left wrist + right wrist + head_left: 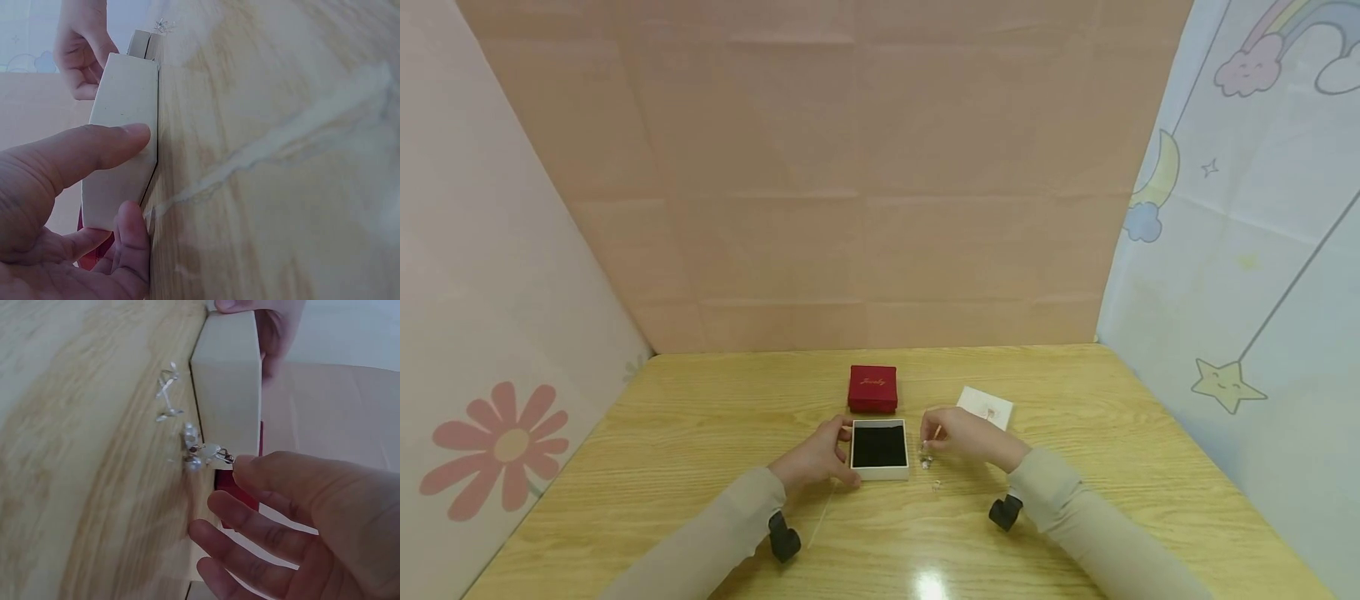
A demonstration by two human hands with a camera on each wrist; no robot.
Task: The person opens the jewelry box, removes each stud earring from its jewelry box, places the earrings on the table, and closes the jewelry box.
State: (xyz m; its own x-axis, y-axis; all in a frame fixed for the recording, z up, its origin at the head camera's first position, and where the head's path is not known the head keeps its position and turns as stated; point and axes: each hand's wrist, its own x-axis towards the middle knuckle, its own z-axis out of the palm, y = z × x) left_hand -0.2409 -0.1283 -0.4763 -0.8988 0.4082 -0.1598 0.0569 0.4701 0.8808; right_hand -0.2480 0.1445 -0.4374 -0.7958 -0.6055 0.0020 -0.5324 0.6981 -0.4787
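A small white box (880, 473) with a black lining (878, 447) stands uncovered on the table. My left hand (822, 454) grips it at its left side, the thumb (119, 144) lying along the outer wall and the other fingers bent around the corner. Just right of the box, my right hand (958, 432) pinches a small silver earring (219, 454) between thumb and index finger; its shiny dangling part hangs close over the wood. Its other fingers are loosely spread. A second small silver piece of jewellery (167, 394) lies on the table nearer to me.
Behind the white box sits a red jewelry box (872, 388) with gold lettering. A white lid (976, 402) with a printed pattern lies beyond my right hand and is partly covered by it. A clear plastic strip (822, 518) lies by my left forearm.
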